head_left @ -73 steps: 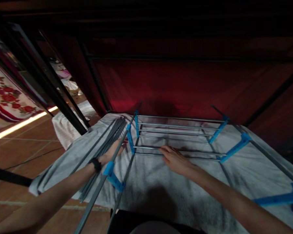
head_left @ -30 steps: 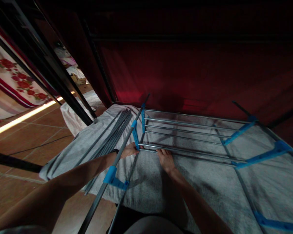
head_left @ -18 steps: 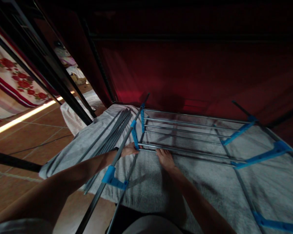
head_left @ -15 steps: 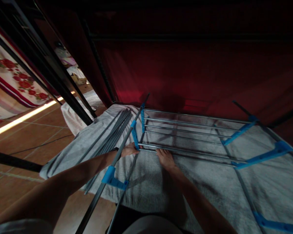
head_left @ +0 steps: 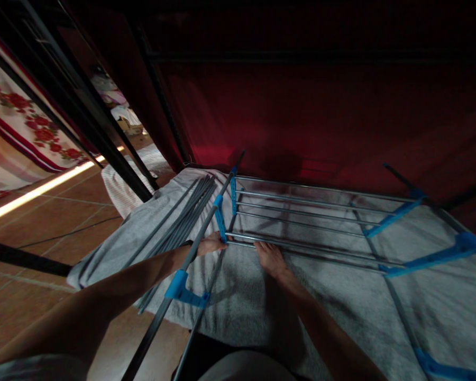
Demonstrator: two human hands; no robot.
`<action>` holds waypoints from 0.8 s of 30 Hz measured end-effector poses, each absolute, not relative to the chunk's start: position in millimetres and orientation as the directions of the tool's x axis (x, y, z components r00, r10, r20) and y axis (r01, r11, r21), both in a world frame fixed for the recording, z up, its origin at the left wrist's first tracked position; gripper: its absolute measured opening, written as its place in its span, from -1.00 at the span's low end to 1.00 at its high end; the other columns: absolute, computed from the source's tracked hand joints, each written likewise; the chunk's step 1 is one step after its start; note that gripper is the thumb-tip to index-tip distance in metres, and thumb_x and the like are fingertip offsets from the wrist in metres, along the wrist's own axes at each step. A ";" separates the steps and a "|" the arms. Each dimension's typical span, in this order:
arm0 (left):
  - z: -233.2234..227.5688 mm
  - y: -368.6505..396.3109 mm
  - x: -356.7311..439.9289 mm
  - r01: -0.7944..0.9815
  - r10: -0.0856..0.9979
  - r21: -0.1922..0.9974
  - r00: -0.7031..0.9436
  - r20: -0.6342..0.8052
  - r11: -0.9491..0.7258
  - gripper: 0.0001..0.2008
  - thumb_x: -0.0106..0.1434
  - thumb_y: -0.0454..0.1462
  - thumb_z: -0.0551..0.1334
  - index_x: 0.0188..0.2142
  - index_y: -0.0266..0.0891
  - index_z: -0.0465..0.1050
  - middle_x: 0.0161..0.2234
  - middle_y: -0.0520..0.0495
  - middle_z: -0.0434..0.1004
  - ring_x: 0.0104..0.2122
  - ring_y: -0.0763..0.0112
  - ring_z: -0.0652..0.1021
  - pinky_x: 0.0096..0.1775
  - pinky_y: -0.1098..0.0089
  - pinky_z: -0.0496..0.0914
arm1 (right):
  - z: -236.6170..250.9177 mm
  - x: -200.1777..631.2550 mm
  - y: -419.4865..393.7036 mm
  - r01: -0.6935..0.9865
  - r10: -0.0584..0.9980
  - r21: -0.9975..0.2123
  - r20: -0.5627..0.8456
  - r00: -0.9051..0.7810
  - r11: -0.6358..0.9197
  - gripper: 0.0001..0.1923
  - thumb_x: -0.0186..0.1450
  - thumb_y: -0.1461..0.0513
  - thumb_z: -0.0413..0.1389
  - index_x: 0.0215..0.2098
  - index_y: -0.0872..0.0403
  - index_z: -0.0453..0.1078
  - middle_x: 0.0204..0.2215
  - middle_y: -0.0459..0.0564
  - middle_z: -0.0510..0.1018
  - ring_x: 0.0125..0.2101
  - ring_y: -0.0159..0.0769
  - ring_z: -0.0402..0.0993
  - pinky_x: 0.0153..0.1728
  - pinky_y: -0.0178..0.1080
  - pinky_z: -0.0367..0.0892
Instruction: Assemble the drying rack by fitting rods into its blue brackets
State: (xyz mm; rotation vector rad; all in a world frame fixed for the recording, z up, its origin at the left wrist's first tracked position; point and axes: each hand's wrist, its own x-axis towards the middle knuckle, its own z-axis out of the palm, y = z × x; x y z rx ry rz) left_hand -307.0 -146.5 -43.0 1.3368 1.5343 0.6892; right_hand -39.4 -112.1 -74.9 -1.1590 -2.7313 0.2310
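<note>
Blue plastic bracket (head_left: 221, 225), low end gripped in my left hand (head_left: 211, 244); right hand (head_left: 270, 257) is curled over a skinny, shiny round bar (head_left: 240, 244). Whole rack (head_left: 325, 250) sits on fuzzy, rumpled grey cloth (head_left: 238, 325).

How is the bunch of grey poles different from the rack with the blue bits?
The poles lie loose together, but the rack is joined into a frame. The poles look plain grey, while the rack also has bright blue pieces. Both sit, at least partly, on the grey cloth.
</note>
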 end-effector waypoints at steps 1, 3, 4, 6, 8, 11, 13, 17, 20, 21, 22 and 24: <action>-43.6 -146.5 -307.0 0.409 0.956 0.880 0.054 -0.288 0.242 -0.77 -0.07 -0.33 0.24 -0.34 -0.19 0.49 -0.48 -0.02 0.41 -0.45 0.30 0.38 -0.37 0.30 0.27 | -74.3 -39.7 -112.4 0.696 0.720 -0.203 0.086 -0.688 0.689 -0.66 0.49 0.26 -0.13 0.10 0.07 0.39 0.06 0.10 0.52 0.04 -0.21 0.42 0.06 -0.23 0.22; -44.7 -146.3 -307.3 0.390 0.954 0.886 0.058 -0.294 0.250 -0.77 -0.07 -0.33 0.26 -0.33 -0.19 0.49 -0.47 -0.02 0.42 -0.43 0.30 0.38 -0.36 0.30 0.28 | -73.2 -41.2 -112.4 0.697 0.717 -0.185 0.072 -0.694 0.693 -0.65 0.49 0.26 -0.15 0.11 0.09 0.38 0.05 0.12 0.53 0.05 -0.20 0.42 0.05 -0.23 0.23; -45.4 -146.1 -307.6 0.383 0.953 0.888 0.061 -0.298 0.253 -0.76 -0.07 -0.33 0.26 -0.33 -0.18 0.49 -0.47 -0.02 0.42 -0.43 0.29 0.38 -0.36 0.29 0.28 | -72.6 -42.5 -112.1 0.700 0.717 -0.172 0.064 -0.694 0.693 -0.65 0.50 0.23 -0.15 0.10 0.09 0.38 0.04 0.13 0.54 0.04 -0.19 0.43 0.04 -0.22 0.24; -47.4 -145.6 -308.6 0.373 0.950 0.890 0.063 -0.307 0.263 -0.75 -0.07 -0.33 0.27 -0.32 -0.18 0.50 -0.48 -0.02 0.42 -0.44 0.29 0.38 -0.37 0.29 0.27 | -71.5 -46.0 -111.2 0.710 0.721 -0.149 0.039 -0.692 0.689 -0.67 0.50 0.18 -0.12 0.07 0.07 0.39 -0.02 0.13 0.56 -0.02 -0.18 0.47 0.00 -0.21 0.28; -49.8 -145.0 -309.7 0.368 0.947 0.888 0.057 -0.316 0.275 -0.75 -0.06 -0.33 0.27 -0.31 -0.17 0.50 -0.50 -0.02 0.42 -0.45 0.28 0.38 -0.37 0.28 0.27 | -70.5 -49.8 -110.1 0.720 0.729 -0.139 0.014 -0.685 0.680 -0.68 0.49 0.13 -0.10 0.05 0.05 0.39 -0.06 0.11 0.58 -0.06 -0.18 0.50 -0.05 -0.20 0.33; -52.7 -144.4 -310.7 0.368 0.945 0.885 0.044 -0.323 0.285 -0.75 -0.06 -0.34 0.28 -0.30 -0.15 0.51 -0.51 -0.01 0.41 -0.45 0.28 0.38 -0.37 0.28 0.28 | -69.2 -53.4 -108.9 0.727 0.734 -0.136 -0.007 -0.680 0.673 -0.68 0.49 0.13 -0.12 0.05 0.02 0.38 -0.09 0.10 0.60 -0.11 -0.19 0.53 -0.10 -0.19 0.36; -53.9 -144.2 -310.6 0.365 0.945 0.885 0.037 -0.325 0.289 -0.76 -0.06 -0.35 0.28 -0.32 -0.16 0.51 -0.51 -0.01 0.41 -0.44 0.29 0.38 -0.37 0.29 0.28 | -68.4 -54.2 -108.6 0.726 0.732 -0.133 -0.010 -0.682 0.675 -0.68 0.50 0.13 -0.13 0.02 0.02 0.39 -0.12 0.10 0.61 -0.13 -0.19 0.55 -0.13 -0.20 0.37; -54.8 -144.2 -310.2 0.362 0.943 0.881 0.016 -0.333 0.305 -0.76 -0.06 -0.35 0.28 -0.32 -0.17 0.52 -0.53 -0.01 0.41 -0.45 0.31 0.37 -0.40 0.31 0.26 | -66.7 -54.4 -108.4 0.724 0.730 -0.143 -0.018 -0.683 0.675 -0.69 0.49 0.13 -0.12 0.02 0.02 0.40 -0.13 0.09 0.62 -0.14 -0.20 0.56 -0.15 -0.21 0.36; -54.7 -144.3 -310.3 0.360 0.943 0.881 0.006 -0.333 0.308 -0.76 -0.06 -0.35 0.28 -0.31 -0.18 0.53 -0.53 -0.01 0.43 -0.45 0.31 0.38 -0.41 0.34 0.26 | -65.3 -55.0 -107.9 0.720 0.727 -0.158 -0.024 -0.687 0.675 -0.68 0.50 0.13 -0.13 0.03 0.02 0.39 -0.13 0.09 0.63 -0.13 -0.20 0.56 -0.13 -0.21 0.36; -54.6 -144.3 -310.3 0.359 0.943 0.881 0.004 -0.331 0.308 -0.76 -0.06 -0.35 0.28 -0.32 -0.18 0.53 -0.53 -0.01 0.43 -0.45 0.32 0.38 -0.41 0.34 0.26 | -64.8 -55.3 -107.7 0.718 0.725 -0.157 -0.023 -0.689 0.678 -0.68 0.50 0.13 -0.14 0.03 0.02 0.39 -0.14 0.09 0.63 -0.12 -0.19 0.56 -0.12 -0.21 0.35; -54.6 -144.1 -310.2 0.359 0.944 0.881 0.003 -0.331 0.308 -0.76 -0.06 -0.35 0.28 -0.32 -0.19 0.54 -0.52 -0.01 0.43 -0.45 0.31 0.38 -0.41 0.34 0.27 | -64.4 -55.6 -107.6 0.718 0.724 -0.155 -0.021 -0.689 0.679 -0.67 0.50 0.12 -0.14 0.03 0.03 0.39 -0.14 0.08 0.63 -0.12 -0.19 0.56 -0.11 -0.21 0.35; -54.7 -143.7 -309.7 0.360 0.943 0.880 -0.001 -0.333 0.311 -0.76 -0.07 -0.35 0.28 -0.33 -0.19 0.54 -0.53 -0.01 0.43 -0.45 0.32 0.39 -0.40 0.34 0.28 | -63.7 -55.9 -107.6 0.725 0.732 -0.160 -0.019 -0.681 0.670 -0.68 0.50 0.12 -0.13 0.01 0.03 0.39 -0.14 0.08 0.63 -0.12 -0.18 0.57 -0.11 -0.21 0.35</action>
